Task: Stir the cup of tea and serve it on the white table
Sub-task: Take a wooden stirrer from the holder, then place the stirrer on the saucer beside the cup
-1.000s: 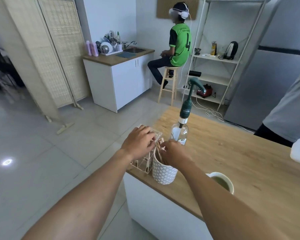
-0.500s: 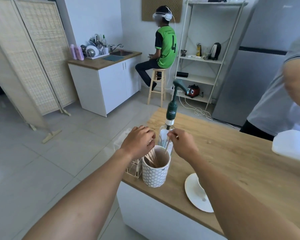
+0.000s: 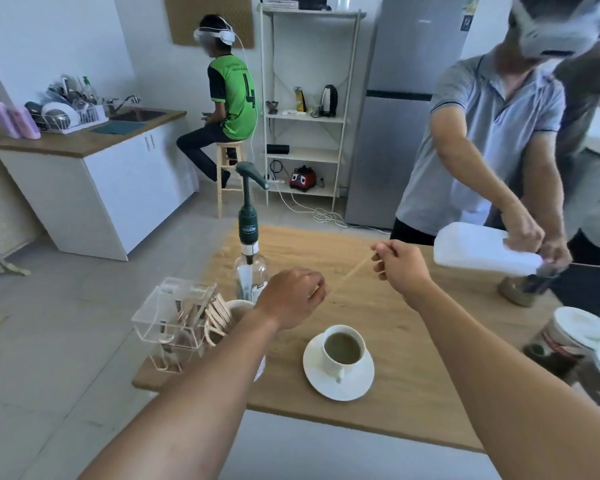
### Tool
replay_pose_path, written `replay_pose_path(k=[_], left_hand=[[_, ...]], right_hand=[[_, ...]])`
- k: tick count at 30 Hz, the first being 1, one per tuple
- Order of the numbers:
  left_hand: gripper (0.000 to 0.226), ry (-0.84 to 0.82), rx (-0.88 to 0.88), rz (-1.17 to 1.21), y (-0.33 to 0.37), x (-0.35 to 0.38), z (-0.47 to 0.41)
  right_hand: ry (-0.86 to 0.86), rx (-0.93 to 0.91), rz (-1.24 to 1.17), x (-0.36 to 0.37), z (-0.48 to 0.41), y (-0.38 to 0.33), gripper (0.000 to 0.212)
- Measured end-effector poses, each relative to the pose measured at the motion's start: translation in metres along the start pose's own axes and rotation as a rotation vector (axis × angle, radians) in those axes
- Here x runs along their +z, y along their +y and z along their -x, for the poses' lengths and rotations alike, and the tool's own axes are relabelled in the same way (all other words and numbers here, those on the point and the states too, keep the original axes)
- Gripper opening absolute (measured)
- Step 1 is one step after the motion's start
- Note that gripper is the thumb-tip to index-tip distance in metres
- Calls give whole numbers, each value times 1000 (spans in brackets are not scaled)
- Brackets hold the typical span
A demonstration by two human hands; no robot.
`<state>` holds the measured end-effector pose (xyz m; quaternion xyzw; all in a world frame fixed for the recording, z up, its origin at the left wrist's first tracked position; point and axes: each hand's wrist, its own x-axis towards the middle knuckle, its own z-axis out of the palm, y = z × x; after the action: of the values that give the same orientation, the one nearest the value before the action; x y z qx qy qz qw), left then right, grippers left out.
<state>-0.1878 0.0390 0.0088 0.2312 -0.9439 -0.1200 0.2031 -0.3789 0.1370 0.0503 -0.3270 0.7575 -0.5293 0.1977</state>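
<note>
A white cup of tea (image 3: 343, 348) stands on a white saucer (image 3: 338, 384) on the wooden counter (image 3: 413, 341), near its front edge. My right hand (image 3: 399, 268) pinches the upper end of a thin wooden stir stick (image 3: 357, 268) above the counter, behind the cup. The stick slants down to the left toward my left hand (image 3: 291, 296), whose curled fingers seem to pinch its lower end. My left hand hovers over the white stick holder (image 3: 236, 308), which my left forearm mostly hides.
A clear acrylic box (image 3: 174, 313) of sachets sits at the counter's left corner. Behind the holder stands a glass bottle with a green pump (image 3: 248, 237). At the right, another person tips a white jug (image 3: 482, 251). White lidded containers (image 3: 582, 334) crowd the right edge.
My right hand has drawn a stir stick out of the holder and lifted it up and to the right. My left hand left the holder and met the stick's lower end. The view dropped toward the cup.
</note>
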Motion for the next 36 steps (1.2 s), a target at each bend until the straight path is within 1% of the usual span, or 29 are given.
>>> replay_pose_path(k=[5,7,9,11,13,16,19,22,24,26,30,33,36], left_hand=[[21,-88,-26,101,33,32,-4],[17,-120,-106,227,46,47,-1],[13,-144,-228,425,58,66,5],[15,-182,-307,571,67,85,15],[16,-233,-350,644,73,103,25],[9,-298,-421,722,80,123,43],[6,-298,-515,776,83,138,59],[6,-259,-545,762,87,147,68],[6,-247,-555,729,90,151,71],[7,-248,-601,724,93,158,77],[9,-259,-678,700,97,169,87],[16,-246,-710,679,98,178,93],[5,-213,-778,679,101,187,99]], right_hand=[[71,54,2,-36,5,24,21],[85,79,-1,-48,9,35,21],[91,96,15,-56,12,46,21],[88,111,45,-59,12,56,19],[73,127,82,-58,10,66,17],[32,125,150,-50,9,80,15],[-9,133,199,-38,7,97,21],[-64,144,193,-29,3,114,24],[-101,145,188,-24,0,123,22],[-144,147,190,-18,-4,131,21],[-252,204,180,-4,-11,148,12],[-320,228,159,3,-15,160,11],[-390,252,173,11,-20,174,11]])
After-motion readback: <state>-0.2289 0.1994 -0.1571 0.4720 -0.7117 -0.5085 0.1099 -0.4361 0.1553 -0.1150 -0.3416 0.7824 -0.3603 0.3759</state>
